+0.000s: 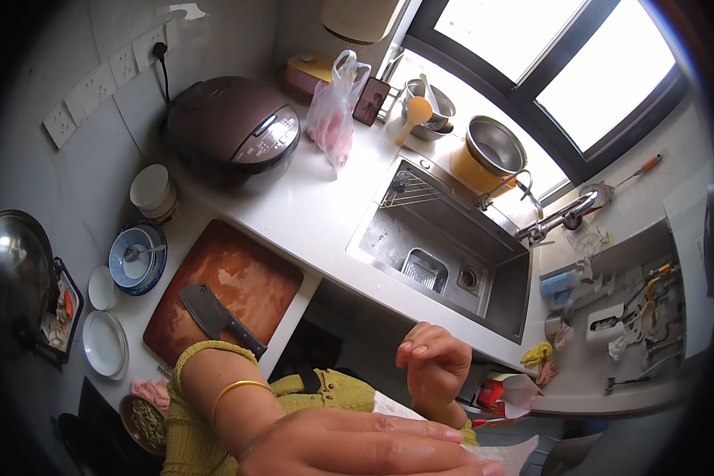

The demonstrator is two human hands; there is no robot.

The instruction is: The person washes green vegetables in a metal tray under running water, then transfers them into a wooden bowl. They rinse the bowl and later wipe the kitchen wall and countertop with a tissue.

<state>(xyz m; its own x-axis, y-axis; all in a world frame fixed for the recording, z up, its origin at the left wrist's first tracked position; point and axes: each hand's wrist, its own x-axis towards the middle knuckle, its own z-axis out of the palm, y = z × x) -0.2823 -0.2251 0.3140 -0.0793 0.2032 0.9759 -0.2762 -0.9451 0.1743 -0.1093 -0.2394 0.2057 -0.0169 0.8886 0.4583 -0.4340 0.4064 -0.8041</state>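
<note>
Close to the camera, my left hand (357, 443), with a gold bangle at the wrist, has its fingers laid over a crumpled white paper towel (514, 455). The palm and thumb are hidden. Just beyond it my right hand (435, 364) is raised with its fingers curled in, and nothing shows in it. Both hands are in front of my yellow-green knit cardigan (348, 387). Past my left forearm, a black-handled cleaver (205, 309) lies flat on a wet reddish-brown cutting board (247, 256).
A steel sink (387, 238) with a faucet (559, 220) is set into the white counter (285, 214). An electric cooker (232, 125), a plastic bag (333, 122) and a propped phone (371, 100) stand behind. Stacked plates (104, 345) and bowls (152, 190) line the left wall.
</note>
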